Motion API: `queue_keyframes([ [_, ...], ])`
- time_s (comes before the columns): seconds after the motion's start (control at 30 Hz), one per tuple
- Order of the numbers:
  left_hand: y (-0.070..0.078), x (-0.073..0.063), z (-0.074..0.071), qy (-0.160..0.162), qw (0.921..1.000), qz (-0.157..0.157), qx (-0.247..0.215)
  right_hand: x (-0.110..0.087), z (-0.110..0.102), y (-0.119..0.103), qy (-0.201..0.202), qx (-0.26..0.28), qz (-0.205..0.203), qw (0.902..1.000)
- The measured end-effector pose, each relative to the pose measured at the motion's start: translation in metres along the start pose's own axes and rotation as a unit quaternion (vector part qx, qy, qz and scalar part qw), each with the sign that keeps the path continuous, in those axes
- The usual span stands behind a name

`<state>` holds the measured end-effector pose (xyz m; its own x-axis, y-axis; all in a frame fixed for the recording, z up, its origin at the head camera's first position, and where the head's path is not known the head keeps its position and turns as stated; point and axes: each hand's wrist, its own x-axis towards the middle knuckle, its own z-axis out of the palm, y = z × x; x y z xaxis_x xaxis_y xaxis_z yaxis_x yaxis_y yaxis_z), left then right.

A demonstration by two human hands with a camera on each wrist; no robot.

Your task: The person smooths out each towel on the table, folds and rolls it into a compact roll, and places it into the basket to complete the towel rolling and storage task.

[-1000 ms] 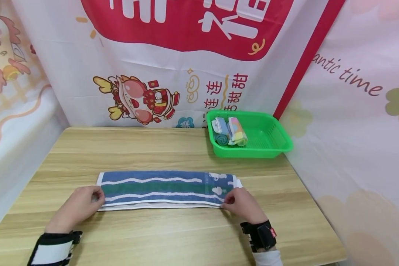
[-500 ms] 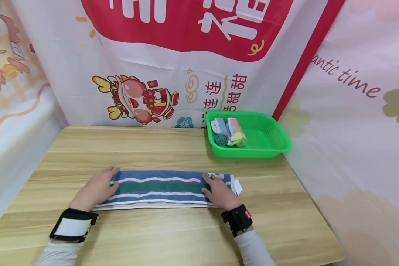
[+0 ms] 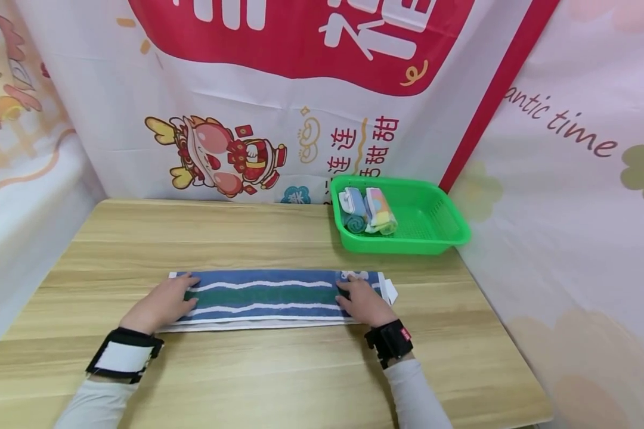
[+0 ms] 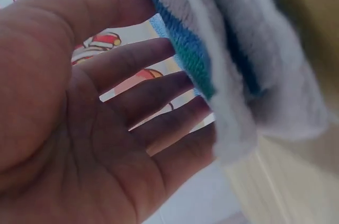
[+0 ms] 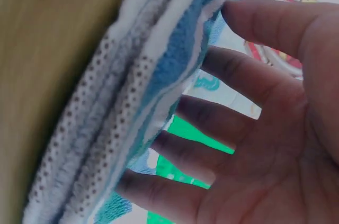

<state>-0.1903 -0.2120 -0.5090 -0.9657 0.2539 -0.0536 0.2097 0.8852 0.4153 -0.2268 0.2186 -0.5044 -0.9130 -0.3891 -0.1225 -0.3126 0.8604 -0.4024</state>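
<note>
A blue and green striped towel (image 3: 268, 295), folded into a long strip with white edges, lies across the table. My left hand (image 3: 163, 304) rests with spread fingers on its left end. On the right end lies my right hand (image 3: 365, 302), fingers likewise spread over the cloth. In the left wrist view the fingertips of the left hand (image 4: 132, 91) touch the towel's top (image 4: 193, 57), and its layered white edge shows. The right wrist view has the right hand (image 5: 233, 113) with fingertips against the towel (image 5: 175, 49). A white tag (image 3: 390, 292) sticks out at the right end.
A green plastic basket (image 3: 408, 244) stands at the table's back right, with rolled towels (image 3: 380, 213) in its left part. Printed cloth hangs (image 3: 295, 107) behind the wooden table (image 3: 279, 381) and along both sides.
Both hands have let go of the towel's front corners and moved onto its top, fingers spread. Over the last half second, the towel and hands have shifted slightly right.
</note>
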Motion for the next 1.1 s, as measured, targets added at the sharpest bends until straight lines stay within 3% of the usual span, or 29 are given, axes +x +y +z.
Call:
queue_keyframes([
  [0.3, 0.027, 0.031, -0.002, -0.035, 0.9993, -0.001, 0.014, 0.006, -0.015, 0.031, 0.041, 0.038, 0.052, 0.9971],
  [0.6, 0.049, 0.055, 0.000, -0.055, 0.9984, -0.004, 0.014, 0.005, -0.027, 0.057, 0.062, 0.064, 0.067, 0.9938],
  [0.8, 0.063, 0.075, 0.007, -0.040, 0.9991, 0.014, 0.008, 0.006, -0.033, 0.083, 0.103, 0.050, 0.083, 0.9899],
  [0.97, 0.067, 0.082, 0.015, -0.013, 0.9997, 0.019, 0.003, 0.004, -0.036, 0.093, 0.114, 0.065, 0.088, 0.9874],
  [1.1, 0.064, 0.080, 0.019, -0.003, 0.9997, 0.023, -0.001, -0.002, -0.041, 0.099, 0.172, 0.069, 0.144, 0.9721],
])
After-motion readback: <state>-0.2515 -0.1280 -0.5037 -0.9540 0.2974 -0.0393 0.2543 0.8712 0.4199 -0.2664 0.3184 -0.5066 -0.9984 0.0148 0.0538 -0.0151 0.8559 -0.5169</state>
